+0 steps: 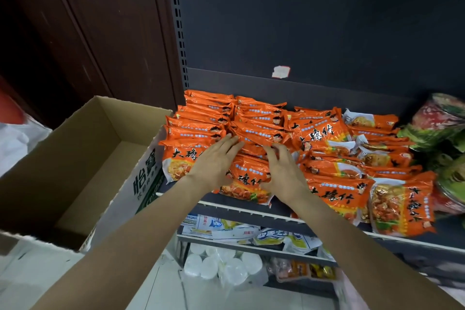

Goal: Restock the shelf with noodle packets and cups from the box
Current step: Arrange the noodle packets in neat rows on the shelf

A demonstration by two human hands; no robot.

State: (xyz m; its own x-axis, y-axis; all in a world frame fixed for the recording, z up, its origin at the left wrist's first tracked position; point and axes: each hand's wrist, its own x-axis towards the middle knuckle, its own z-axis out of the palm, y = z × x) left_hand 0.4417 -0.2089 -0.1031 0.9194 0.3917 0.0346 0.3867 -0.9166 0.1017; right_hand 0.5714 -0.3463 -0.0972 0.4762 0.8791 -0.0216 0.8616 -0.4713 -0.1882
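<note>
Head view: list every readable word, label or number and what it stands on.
"大琼竹", my best reading of brush script: orange noodle packets.
"怡寶": cardboard box side; the smaller print below is unreadable.
White sticker on the back panel: blurred.
Blue-and-white packets on the lower shelf: too small.

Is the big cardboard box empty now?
Looks empty: the cardboard box is open on top, and only its bare brown floor and walls show. The nearest corner is hidden.

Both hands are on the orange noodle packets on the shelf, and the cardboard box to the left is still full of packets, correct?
Not quite. The head view shows the cardboard box with nothing visible inside, only its bare bottom. The rest holds: the left hand and right hand are on the orange noodle packets on the shelf.
</note>
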